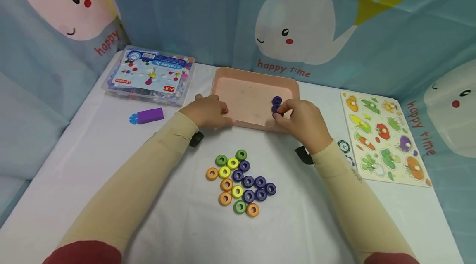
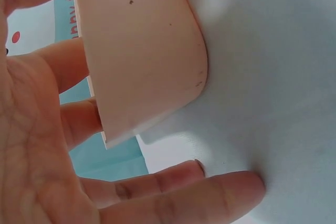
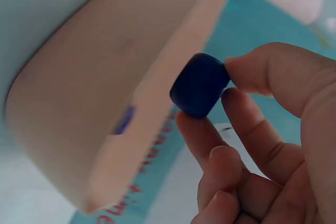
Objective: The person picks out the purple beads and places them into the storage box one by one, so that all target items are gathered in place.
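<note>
The right hand (image 1: 306, 125) pinches a dark blue ring (image 3: 199, 85) between thumb and fingertips, over the right part of the pink tray (image 1: 245, 96); its fingers are bent and its forearm slants in from the tray's near right. The left hand (image 1: 206, 112) holds the tray's near-left corner, two fingers behind the wall, thumb in front, the other two stretched outside the tray.
</note>
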Available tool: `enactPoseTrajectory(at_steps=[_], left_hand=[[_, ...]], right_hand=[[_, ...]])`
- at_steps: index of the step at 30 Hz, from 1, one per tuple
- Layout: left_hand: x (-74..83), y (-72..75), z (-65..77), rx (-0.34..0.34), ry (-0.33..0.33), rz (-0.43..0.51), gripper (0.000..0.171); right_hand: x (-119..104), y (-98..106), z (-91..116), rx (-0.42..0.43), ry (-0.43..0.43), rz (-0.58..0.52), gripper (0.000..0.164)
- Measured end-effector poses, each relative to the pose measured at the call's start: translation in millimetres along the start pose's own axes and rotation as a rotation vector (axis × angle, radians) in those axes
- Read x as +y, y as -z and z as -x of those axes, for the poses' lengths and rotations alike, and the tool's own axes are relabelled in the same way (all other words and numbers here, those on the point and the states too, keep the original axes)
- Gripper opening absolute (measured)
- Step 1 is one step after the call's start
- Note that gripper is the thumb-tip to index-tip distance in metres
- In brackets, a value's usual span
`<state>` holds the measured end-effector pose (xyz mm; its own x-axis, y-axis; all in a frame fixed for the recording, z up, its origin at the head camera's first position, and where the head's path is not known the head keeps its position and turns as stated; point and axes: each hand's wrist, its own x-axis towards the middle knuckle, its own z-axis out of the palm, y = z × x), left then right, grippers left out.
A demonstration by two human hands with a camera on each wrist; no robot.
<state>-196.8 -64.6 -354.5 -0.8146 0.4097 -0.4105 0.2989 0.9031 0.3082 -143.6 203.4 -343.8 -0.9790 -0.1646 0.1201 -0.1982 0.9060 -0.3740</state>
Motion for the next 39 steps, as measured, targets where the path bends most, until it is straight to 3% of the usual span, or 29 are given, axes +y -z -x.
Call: enactPoseTrajectory(at_steps=[4, 8, 22, 25, 27, 32, 39], left_hand=[[-1.4, -0.5, 1.1, 0.0, 0.009, -0.003, 0.064], [-0.1, -0.1, 2.1, 0.002, 0.006, 0.005, 0.063], [1.0, 0.9, 1.2, 0.004, -0.016, -0.013, 0.065], [-0.4, 0.7, 0.9, 0.011, -0.027, -0.018, 0.065], [-1.1, 0.8, 1.0, 0.014, -0.032, -0.019, 0.065], [-2.0, 1.8, 2.8, 0.022, -0.033, -0.02, 0.065], [-1.1, -1.4, 2.3, 0.029, -0.028, -0.015, 0.065]], right_hand=[[12, -13, -21, -0.057, -0.048, 0.026, 0.015], [20, -23, -27, -0.101, -0.08, 0.054, 0.018], [26, -30, -29, -0.035, -0.082, 0.089, 0.03], [13, -24, -20, -0.016, -0.026, 0.058, 0.027], [-2, -20, -7, -0.04, 0.062, -0.003, 0.021], [-42, -21, 38, -0.2, 0.267, -0.104, 0.006], [-61, -30, 68, -0.352, 0.336, 0.045, 0.01]])
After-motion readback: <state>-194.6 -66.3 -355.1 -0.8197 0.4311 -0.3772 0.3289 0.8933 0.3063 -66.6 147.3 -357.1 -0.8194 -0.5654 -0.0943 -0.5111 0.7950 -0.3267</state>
